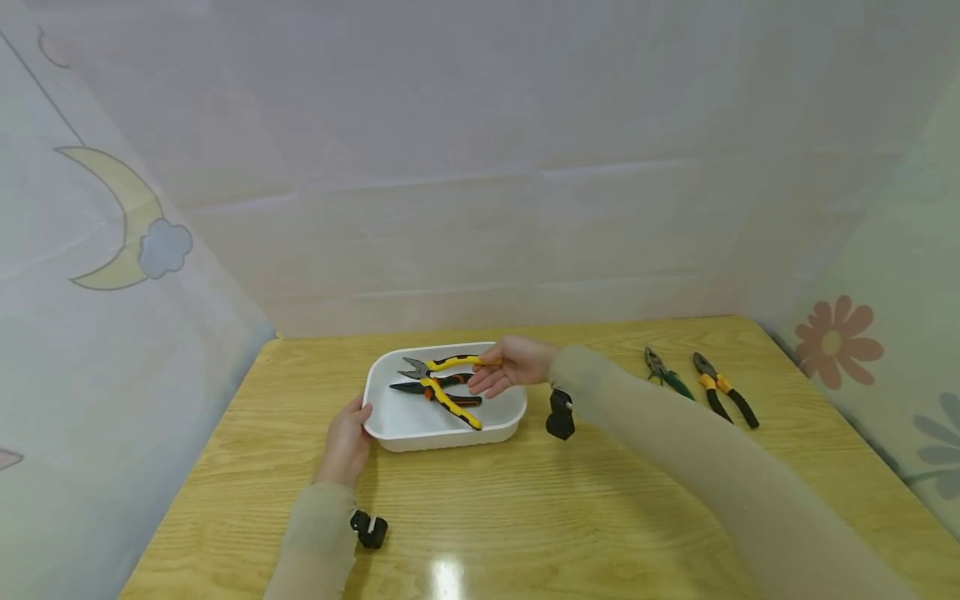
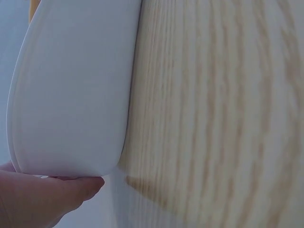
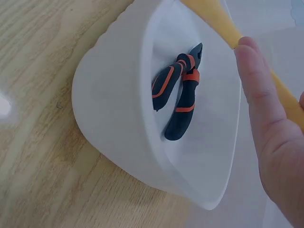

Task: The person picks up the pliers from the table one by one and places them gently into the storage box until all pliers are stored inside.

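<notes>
Combination pliers with yellow and black handles (image 1: 454, 407) hang spread apart over the white plastic tray (image 1: 442, 442). My right hand (image 1: 522, 362) pinches one yellow handle near its end, and that handle (image 3: 216, 19) also crosses the top of the right wrist view. Inside the tray lie long-nose pliers with black and orange handles (image 3: 181, 118), partly covered by the yellow pair in the head view. At the tray's left end, my left hand (image 1: 347, 440) grips the rim, its thumb at the edge and its fingers (image 2: 80, 190) against the outer wall.
To the right on the wooden table (image 1: 480, 508) lie green-handled pliers (image 1: 678, 384), partly hidden by my right sleeve. Beside them are pliers with yellow-orange and black handles (image 1: 742, 408). A pale cloth (image 1: 480, 225) hangs behind the table, with printed cloth on both sides.
</notes>
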Demonstrator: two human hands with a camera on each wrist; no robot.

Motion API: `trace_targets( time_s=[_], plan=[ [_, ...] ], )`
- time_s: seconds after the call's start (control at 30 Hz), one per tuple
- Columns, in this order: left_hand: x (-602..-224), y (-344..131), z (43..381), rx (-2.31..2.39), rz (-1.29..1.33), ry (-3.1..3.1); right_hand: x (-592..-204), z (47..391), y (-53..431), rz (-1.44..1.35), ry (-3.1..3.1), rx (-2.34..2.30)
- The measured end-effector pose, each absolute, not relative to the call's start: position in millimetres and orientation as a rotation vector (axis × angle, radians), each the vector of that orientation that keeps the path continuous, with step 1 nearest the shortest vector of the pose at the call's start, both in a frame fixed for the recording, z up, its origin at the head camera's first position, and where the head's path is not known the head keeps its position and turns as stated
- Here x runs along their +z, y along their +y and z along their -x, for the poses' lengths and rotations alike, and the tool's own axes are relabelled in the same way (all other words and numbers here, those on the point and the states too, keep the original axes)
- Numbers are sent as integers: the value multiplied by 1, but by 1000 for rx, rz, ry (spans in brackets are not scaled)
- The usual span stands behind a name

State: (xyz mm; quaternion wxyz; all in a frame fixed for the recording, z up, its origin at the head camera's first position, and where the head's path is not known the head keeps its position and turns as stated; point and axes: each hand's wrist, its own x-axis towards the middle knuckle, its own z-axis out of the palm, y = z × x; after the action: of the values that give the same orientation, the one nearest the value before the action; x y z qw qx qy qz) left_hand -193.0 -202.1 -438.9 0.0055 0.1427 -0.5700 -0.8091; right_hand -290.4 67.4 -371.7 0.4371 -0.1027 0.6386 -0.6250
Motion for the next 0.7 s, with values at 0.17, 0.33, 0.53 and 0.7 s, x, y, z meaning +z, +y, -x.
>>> trace_targets(
  time_s=[0.17, 0.33, 0.53, 0.7],
  plan=[
    [-440, -201, 194, -2527, -454, -1781, -370, 298, 54, 244, 1633, -1460],
    [-442, -198, 198, -2512, -506, -1763, -372, 308, 46, 224, 1659, -1399],
    [-445, -197, 199, -2515, -512, -1724, -379, 317, 36, 215, 1678, -1320],
    [-448, -197, 197, -2536, -431, -1685, -386, 324, 26, 228, 1682, -1222]
  ],
)
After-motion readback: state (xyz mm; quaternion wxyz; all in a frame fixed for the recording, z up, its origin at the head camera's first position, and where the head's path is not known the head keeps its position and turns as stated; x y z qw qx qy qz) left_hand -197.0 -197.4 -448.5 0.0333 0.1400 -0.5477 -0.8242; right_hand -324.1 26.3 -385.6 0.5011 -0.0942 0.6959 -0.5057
